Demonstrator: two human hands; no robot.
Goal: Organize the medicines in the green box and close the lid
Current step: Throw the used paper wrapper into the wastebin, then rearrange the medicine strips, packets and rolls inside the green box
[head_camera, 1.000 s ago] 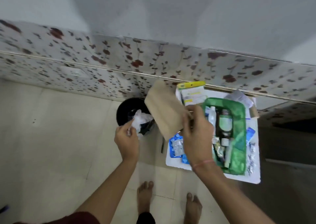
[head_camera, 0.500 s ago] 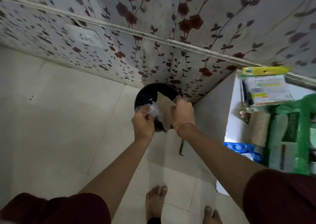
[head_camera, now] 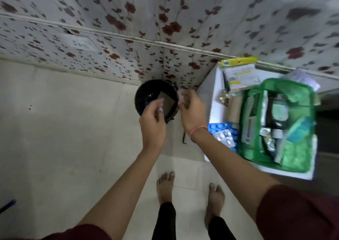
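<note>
While over the black bin (head_camera: 146,96), both hands loosely spread and empty: left hand (head_camera: 153,118), right hand (head_camera: 192,109). Brown paper (head_camera: 167,103) inside the bin. Right of the bin, green box (head_camera: 256,153) open, holding medicines.

round black plastic bin (head_camera: 146,95): glossy | flat brown paper envelope (head_camera: 167,103): matt | green fabric box (head_camera: 300,159): soft, woven-looking | silver foil blister strips (head_camera: 224,137): shiny | pale floor tiles (head_camera: 64,129): smooth, faint sheen | floral wall covering (head_camera: 146,19): matt

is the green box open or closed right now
Open. The green box on the white table shows its contents from above: a dark bottle and foil blister strips. No lid covers them.
</note>
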